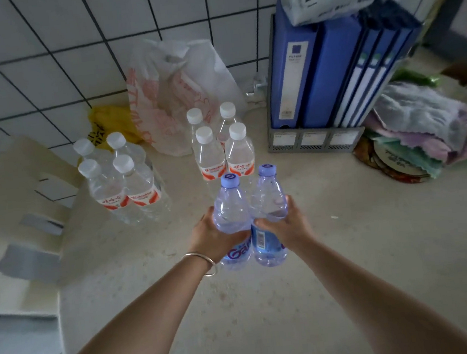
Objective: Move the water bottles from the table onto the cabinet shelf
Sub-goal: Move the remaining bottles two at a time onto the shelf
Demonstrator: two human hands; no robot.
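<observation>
2 hands (212, 236) (285, 226) gripping blue bottles (230, 205) | speckled table (348, 251) | tiled wall (43, 52)

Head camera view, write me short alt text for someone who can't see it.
A person's left hand and right hand each grip a blue-capped water bottle, left bottle and right bottle, side by side over a pale table. Behind stand two groups of four white-capped bottles, plastic bags and blue binders.

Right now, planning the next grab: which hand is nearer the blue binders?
Right. The right hand grips a blue bottle on the side toward the blue binders; the left hand is farther across.
</observation>
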